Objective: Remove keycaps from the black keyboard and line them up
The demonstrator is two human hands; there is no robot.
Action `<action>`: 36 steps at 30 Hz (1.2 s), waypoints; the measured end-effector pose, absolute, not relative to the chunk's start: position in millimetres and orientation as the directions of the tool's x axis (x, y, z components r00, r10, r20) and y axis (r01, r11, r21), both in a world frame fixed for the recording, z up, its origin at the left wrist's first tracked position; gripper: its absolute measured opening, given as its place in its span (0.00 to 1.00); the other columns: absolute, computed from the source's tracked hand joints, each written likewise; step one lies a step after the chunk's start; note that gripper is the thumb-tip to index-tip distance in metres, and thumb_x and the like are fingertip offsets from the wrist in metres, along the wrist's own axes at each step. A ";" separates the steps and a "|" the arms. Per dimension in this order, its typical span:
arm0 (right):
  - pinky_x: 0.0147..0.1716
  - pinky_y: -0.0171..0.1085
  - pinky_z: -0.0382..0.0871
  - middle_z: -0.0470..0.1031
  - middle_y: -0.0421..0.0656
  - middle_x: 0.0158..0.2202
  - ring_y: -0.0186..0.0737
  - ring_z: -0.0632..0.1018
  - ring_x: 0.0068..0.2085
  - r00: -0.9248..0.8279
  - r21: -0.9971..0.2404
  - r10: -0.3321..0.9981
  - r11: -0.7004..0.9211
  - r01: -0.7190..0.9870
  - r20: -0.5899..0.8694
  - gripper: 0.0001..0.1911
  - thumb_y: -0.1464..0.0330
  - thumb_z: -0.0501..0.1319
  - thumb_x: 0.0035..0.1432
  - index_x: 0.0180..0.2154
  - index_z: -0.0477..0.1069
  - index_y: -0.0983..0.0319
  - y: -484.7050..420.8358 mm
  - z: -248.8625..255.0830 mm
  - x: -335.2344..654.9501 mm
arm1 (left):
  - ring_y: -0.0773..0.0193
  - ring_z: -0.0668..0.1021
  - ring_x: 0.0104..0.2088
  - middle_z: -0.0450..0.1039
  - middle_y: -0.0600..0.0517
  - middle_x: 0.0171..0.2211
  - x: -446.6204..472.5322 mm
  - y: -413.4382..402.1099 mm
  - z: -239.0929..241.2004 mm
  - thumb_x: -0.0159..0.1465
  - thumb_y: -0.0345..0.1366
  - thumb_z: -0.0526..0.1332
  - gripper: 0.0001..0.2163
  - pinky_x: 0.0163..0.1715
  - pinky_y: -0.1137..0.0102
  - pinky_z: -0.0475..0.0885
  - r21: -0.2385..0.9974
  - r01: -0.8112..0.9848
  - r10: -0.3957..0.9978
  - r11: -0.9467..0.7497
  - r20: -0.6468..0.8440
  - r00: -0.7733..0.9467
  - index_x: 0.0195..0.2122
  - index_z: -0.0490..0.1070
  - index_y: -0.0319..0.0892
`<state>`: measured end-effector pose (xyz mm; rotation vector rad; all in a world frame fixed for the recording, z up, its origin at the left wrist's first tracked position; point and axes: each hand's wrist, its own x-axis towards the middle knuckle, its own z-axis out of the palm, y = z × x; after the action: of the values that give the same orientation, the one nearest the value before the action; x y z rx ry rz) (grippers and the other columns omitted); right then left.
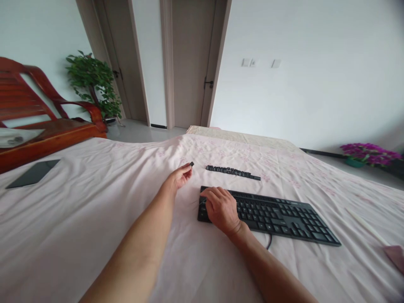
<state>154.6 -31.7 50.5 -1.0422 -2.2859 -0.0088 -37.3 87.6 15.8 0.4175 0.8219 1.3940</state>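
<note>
Between the thumb and fingertips of my left hand point(183, 175) is a small black keycap point(191, 164), held just above the bedsheet. My right hand point(221, 208) lies over the left end of a black keyboard point(277, 214), its fingers curled and bent down on the keys. Thin lines show by its fingertips, but what the fingers grip there is too fine to make out. The hand hides the keys beneath it. Behind the keyboard, loose black keycaps point(232, 171) are lined up in a row on the sheet.
A pale pink flowered sheet point(135, 168) covers the surface. At left lies a flat dark panel point(33, 174), beside a wooden bench point(63, 130). A pale stick point(368, 226) with a pink end lies at right. A cable point(269, 242) leaves the keyboard's near edge.
</note>
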 end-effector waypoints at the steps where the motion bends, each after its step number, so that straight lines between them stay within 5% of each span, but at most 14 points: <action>1: 0.43 0.39 0.60 0.76 0.44 0.40 0.42 0.72 0.41 -0.512 -0.240 0.674 0.700 0.672 0.533 0.15 0.76 0.53 0.59 0.43 0.73 0.58 -33.0 50.9 153.0 | 0.72 0.77 0.25 0.74 0.52 0.27 -41.4 87.3 15.5 0.56 0.24 0.65 0.06 0.26 0.77 0.75 0.678 -0.715 0.964 0.171 -0.264 -0.020 0.35 0.73 0.37; 10: 0.39 0.39 0.57 0.77 0.42 0.35 0.41 0.72 0.38 -0.608 -0.201 0.645 0.745 0.636 0.463 0.10 0.71 0.55 0.62 0.39 0.74 0.58 -38.6 44.6 136.7 | 0.74 0.77 0.28 0.75 0.52 0.29 -66.3 87.8 9.3 0.63 0.22 0.56 0.10 0.28 0.81 0.73 0.461 -0.879 0.979 0.123 -0.201 0.032 0.41 0.73 0.38; 19: 0.38 0.39 0.56 0.76 0.42 0.33 0.39 0.71 0.37 -0.646 -0.206 0.600 0.787 0.581 0.472 0.09 0.71 0.56 0.61 0.38 0.75 0.59 -44.2 47.0 130.0 | 0.76 0.77 0.28 0.75 0.53 0.29 -79.9 95.5 8.5 0.65 0.25 0.54 0.10 0.28 0.83 0.72 0.338 -0.936 0.978 0.101 -0.206 0.031 0.37 0.75 0.39; 24: 0.34 0.38 0.56 0.75 0.40 0.30 0.38 0.71 0.33 -0.876 -0.204 0.327 0.941 0.269 0.355 0.09 0.74 0.57 0.54 0.34 0.73 0.59 -69.3 54.2 118.2 | 0.75 0.77 0.28 0.76 0.53 0.29 -82.6 96.5 10.9 0.65 0.24 0.55 0.10 0.26 0.83 0.71 0.304 -0.946 0.971 0.109 -0.236 0.036 0.37 0.75 0.41; 29: 0.37 0.36 0.61 0.76 0.37 0.33 0.36 0.73 0.37 -0.956 -0.369 0.097 0.929 -0.012 0.277 0.12 0.76 0.56 0.51 0.35 0.73 0.58 -92.0 54.2 102.2 | 0.75 0.77 0.28 0.75 0.54 0.29 -83.4 96.1 11.3 0.65 0.24 0.54 0.10 0.25 0.83 0.71 0.296 -0.950 0.973 0.103 -0.226 0.035 0.38 0.74 0.42; 31: 0.41 0.34 0.62 0.77 0.37 0.38 0.35 0.74 0.41 -0.931 -0.420 0.190 0.907 0.045 0.312 0.16 0.79 0.54 0.52 0.39 0.73 0.58 -93.1 52.6 100.3 | 0.75 0.77 0.28 0.75 0.53 0.29 -83.9 95.8 10.9 0.65 0.24 0.54 0.10 0.25 0.83 0.71 0.295 -0.950 0.976 0.097 -0.217 0.032 0.39 0.74 0.41; 34: 0.41 0.36 0.64 0.77 0.43 0.41 0.39 0.73 0.42 -0.770 -0.395 0.535 0.828 0.397 0.348 0.22 0.82 0.51 0.51 0.44 0.72 0.61 -88.6 51.1 102.8 | 0.75 0.77 0.28 0.75 0.53 0.28 -84.0 95.6 10.5 0.66 0.24 0.53 0.10 0.25 0.83 0.71 0.285 -0.954 0.979 0.090 -0.200 0.032 0.39 0.74 0.40; 36: 0.38 0.36 0.64 0.77 0.44 0.39 0.40 0.73 0.39 -0.698 -0.369 0.628 0.774 0.515 0.343 0.22 0.83 0.51 0.49 0.42 0.73 0.61 -85.0 51.8 105.8 | 0.75 0.78 0.28 0.76 0.53 0.28 -83.5 95.5 10.6 0.66 0.24 0.53 0.11 0.26 0.83 0.71 0.284 -0.955 0.979 0.091 -0.199 0.035 0.39 0.74 0.40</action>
<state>105.8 -85.0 51.8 -0.8607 -2.5124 0.3397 -83.5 95.5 10.6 0.0799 0.3808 1.4887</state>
